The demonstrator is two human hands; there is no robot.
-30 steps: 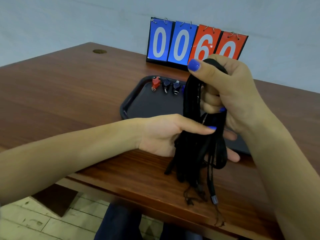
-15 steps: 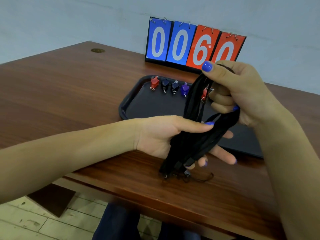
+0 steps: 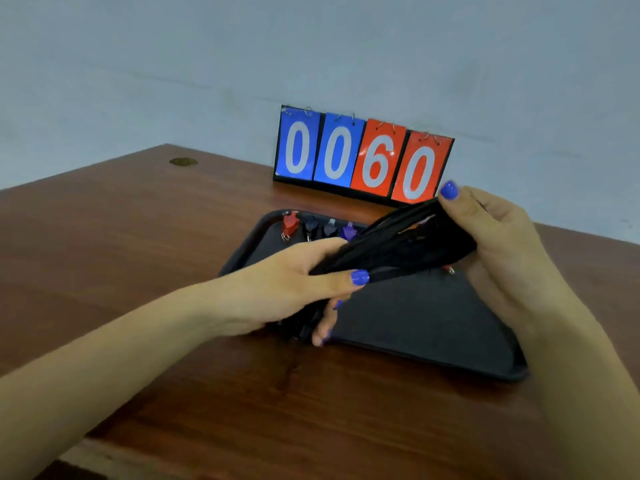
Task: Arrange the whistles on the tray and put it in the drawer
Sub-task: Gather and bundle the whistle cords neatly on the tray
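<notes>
my left hand [image 3: 294, 289] and right hand [image 3: 485, 237] both grip the lanyard bundle [image 3: 398, 247], now swung down flat over the tray [image 3: 433, 327], ready to lay.

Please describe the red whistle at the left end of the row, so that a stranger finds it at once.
Look below the scoreboard at the black tray. Whistles line its far rim. The red whistle is leftmost, in the corner; its neighbours are dark or purple.

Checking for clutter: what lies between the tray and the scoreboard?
In the head view, only a bare strip of table separates the tray from the scoreboard.
</notes>
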